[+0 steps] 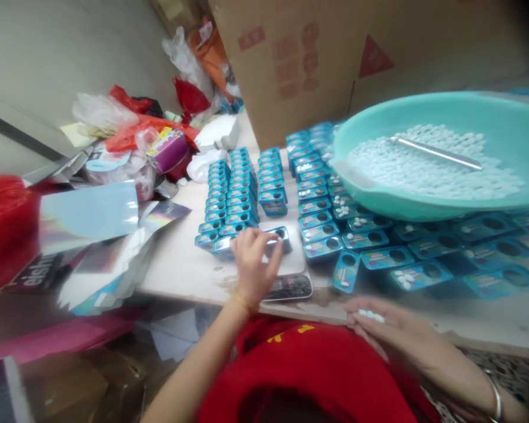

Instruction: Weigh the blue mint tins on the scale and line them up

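My left hand (254, 261) is over a small white scale (296, 249), its fingers curled in a pinch beside a blue tin (281, 236) on the scale plate. A small white tablet (265, 258) shows in the curve of its fingers. Several white tablets (370, 315) lie in my right hand (390, 326), which is cupped round them at the table's front edge. Close to the scale, one blue tin (346, 271) sits turned lengthwise. Other tins (321, 247) stand in rows to its right, some with tablets on top.
A big turquoise basin (379, 202) full of white tablets, with a metal rod (438, 154) on them, rests over the tins at right. More tin rows (240, 194) stand behind the scale. A cardboard box (291, 70) backs the table. Bags (132, 135) and printed sheets (88, 217) clutter the left.
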A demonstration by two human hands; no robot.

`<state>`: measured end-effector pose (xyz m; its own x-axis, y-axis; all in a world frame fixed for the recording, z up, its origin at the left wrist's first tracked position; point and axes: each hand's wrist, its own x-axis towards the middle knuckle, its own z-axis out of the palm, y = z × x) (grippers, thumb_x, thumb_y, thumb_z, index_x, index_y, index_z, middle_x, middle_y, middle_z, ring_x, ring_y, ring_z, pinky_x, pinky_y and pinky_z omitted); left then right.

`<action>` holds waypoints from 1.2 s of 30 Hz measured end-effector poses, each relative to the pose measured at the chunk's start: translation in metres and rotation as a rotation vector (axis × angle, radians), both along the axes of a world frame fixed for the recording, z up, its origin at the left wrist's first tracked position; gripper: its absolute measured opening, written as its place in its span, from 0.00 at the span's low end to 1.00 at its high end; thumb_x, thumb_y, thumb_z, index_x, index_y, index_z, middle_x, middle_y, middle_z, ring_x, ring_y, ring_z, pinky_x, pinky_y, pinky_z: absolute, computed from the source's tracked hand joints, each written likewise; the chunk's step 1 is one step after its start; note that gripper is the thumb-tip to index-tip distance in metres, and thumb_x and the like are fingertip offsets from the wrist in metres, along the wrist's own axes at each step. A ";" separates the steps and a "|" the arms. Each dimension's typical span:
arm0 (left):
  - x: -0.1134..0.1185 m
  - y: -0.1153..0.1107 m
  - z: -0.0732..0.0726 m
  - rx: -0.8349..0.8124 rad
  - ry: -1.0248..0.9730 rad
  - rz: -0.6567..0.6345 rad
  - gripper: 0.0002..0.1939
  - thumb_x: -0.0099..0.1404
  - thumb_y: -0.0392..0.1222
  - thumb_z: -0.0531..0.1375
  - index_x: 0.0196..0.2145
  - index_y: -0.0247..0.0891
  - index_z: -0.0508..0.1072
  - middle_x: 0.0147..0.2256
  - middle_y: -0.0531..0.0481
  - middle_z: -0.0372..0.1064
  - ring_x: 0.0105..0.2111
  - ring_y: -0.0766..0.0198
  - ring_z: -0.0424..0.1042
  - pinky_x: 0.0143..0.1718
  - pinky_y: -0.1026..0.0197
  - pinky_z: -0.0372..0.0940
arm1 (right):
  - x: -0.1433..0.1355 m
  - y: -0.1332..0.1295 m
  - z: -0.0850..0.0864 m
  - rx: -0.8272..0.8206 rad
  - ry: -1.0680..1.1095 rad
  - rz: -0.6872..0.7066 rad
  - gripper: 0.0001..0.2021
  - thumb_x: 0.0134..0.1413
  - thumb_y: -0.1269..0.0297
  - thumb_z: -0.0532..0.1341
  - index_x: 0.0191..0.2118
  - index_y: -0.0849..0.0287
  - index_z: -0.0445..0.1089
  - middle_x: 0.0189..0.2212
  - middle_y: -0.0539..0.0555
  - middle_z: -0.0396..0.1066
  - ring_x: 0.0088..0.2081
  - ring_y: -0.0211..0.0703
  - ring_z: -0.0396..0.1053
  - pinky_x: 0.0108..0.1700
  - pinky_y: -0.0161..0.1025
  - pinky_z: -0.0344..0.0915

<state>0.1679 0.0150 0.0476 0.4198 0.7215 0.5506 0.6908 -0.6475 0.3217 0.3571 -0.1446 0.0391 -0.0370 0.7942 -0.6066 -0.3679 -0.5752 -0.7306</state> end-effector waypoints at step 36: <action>-0.128 -0.011 -0.120 -0.498 -0.227 0.224 0.11 0.68 0.43 0.52 0.36 0.37 0.72 0.32 0.48 0.67 0.35 0.62 0.65 0.39 0.58 0.59 | -0.013 0.170 0.033 0.107 -0.223 0.080 0.14 0.46 0.64 0.66 0.40 0.62 0.69 0.29 0.52 0.69 0.26 0.32 0.63 0.23 0.29 0.59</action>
